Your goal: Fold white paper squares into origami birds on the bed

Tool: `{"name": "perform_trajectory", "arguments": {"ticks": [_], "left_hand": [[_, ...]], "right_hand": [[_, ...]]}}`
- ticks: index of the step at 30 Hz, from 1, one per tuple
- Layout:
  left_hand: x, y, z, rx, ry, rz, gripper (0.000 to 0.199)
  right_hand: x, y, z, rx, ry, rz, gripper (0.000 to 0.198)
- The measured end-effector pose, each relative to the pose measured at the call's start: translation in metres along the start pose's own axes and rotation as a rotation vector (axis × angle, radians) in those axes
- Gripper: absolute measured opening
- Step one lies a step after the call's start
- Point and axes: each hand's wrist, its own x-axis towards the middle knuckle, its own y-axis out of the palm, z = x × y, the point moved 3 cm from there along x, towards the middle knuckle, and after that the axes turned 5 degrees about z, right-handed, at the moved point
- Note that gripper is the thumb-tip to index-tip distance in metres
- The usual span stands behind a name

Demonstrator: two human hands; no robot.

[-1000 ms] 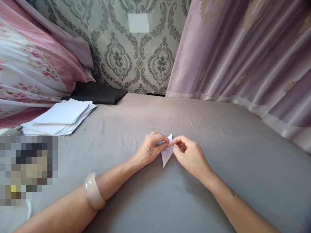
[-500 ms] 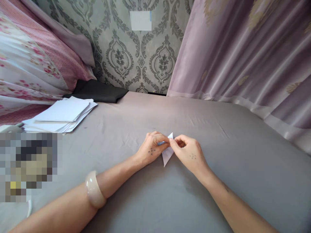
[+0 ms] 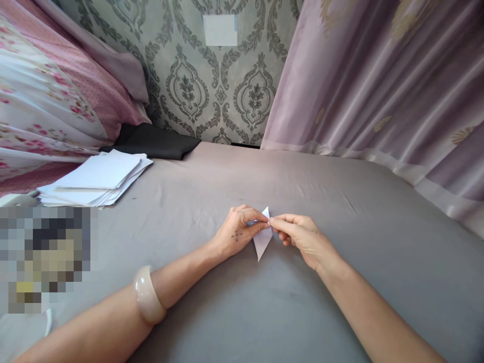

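A small folded piece of white paper (image 3: 262, 244) with pointed upper and lower tips is held just above the grey sheet (image 3: 212, 302). My left hand (image 3: 238, 229) pinches it from the left between thumb and fingers. From the right, my right hand (image 3: 298, 232) pinches the paper's edge close to the left fingertips. The fingers cover the middle of the paper, so its folds there are hidden. A pale, glossy bangle (image 3: 148, 295) sits on my left forearm.
A stack of white paper (image 3: 98, 174) lies at the left, beside a black folded item (image 3: 155, 142). A floral curtain (image 3: 49, 101) hangs at left, a mauve curtain (image 3: 363, 85) at right. A blurred-out patch covers the lower left.
My right hand has turned and shifted slightly right, its fingers now pinching the paper's right edge. My left hand keeps its pinch, and the paper has barely moved.
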Motion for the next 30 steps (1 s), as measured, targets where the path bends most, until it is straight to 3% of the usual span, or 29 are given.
{"name": "perform_trajectory", "arguments": {"ticks": [11, 30], "left_hand": [[0.0, 0.0005, -0.0013, -0.013, -0.008, -0.009, 0.011], [-0.0003, 0.0014, -0.0022, 0.03, 0.086, 0.011, 0.013]], "right_hand": [[-0.0003, -0.0015, -0.0031, 0.098, 0.087, 0.053, 0.019], [0.0053, -0.0041, -0.0065, -0.043, 0.062, 0.051, 0.015]]}}
